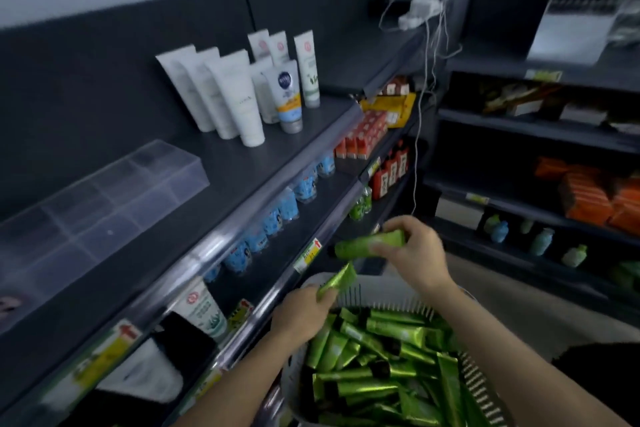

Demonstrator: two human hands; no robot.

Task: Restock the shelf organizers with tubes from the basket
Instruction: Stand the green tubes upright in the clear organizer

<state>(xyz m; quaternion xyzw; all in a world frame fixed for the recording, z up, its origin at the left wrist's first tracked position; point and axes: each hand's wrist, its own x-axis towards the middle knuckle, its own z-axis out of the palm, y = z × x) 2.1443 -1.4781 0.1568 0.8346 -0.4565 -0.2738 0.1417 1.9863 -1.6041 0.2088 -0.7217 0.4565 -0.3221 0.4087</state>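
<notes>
A white slotted basket [481, 378] at the bottom right is heaped with several shiny green tubes [388, 350]. Above its far rim my left hand [301, 312] grips one green tube [341, 279] that points up and to the right. Higher up, my right hand [412, 246] holds a second green tube [367, 244] lying roughly level. A clear plastic organizer [97, 204] with several compartments, all without tubes, sits on the top shelf at the left, well away from both hands.
White tubes [228, 94] stand upright on the top shelf [294, 135] beside the organizer. Blue bottles line the shelf below, red boxes further right. A second shelving unit with orange boxes [588, 198] stands at the right. White cables [422, 80] hang down the corner.
</notes>
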